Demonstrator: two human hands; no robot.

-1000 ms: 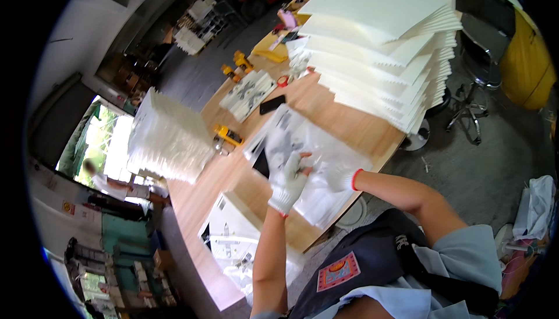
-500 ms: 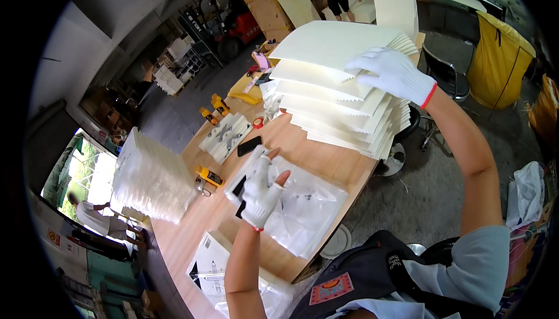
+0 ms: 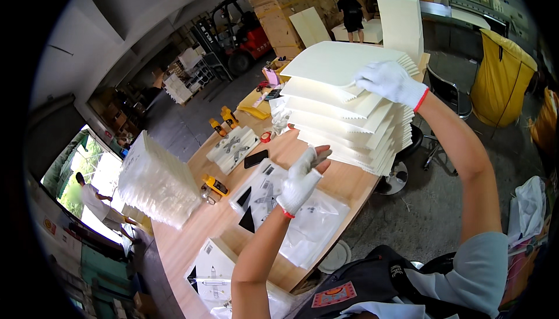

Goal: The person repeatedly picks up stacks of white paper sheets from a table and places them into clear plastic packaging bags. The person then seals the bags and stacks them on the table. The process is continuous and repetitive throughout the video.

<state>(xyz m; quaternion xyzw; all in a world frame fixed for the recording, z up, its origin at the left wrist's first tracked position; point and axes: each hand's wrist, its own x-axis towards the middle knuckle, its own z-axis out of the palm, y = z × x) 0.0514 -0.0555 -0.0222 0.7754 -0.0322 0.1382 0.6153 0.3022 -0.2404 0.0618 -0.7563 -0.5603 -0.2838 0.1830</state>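
In a white knitted glove with bare fingertips, my left hand [image 3: 301, 180] is held open above plastic-wrapped packs [image 3: 317, 217] printed with dark drawings. Its fingers stretch to the right, near the tall stack of cream paper [image 3: 329, 63], and nothing is in them. The stack is piled in fanned bundles with stepped edges. My right hand [image 3: 387, 83], gloved in white with a red cuff, closes over the right corner of an upper bundle. Its fingertips bend round the paper edge; the thumb is hidden.
On the wooden table [image 3: 180, 226] stand a tall pile of clear-wrapped packs [image 3: 154, 179], a phone [image 3: 256, 159], yellow bottles [image 3: 215, 184], red tape [image 3: 266, 137] and another wrapped pack [image 3: 212, 275]. Beyond are a chair [image 3: 445, 89], a yellow sack [image 3: 501, 80], a forklift [image 3: 250, 42] and two people.
My left hand has moved right and away from me, toward the paper stack. My right hand's fingers have drawn in at the stack's corner. The view has tilted slightly up.
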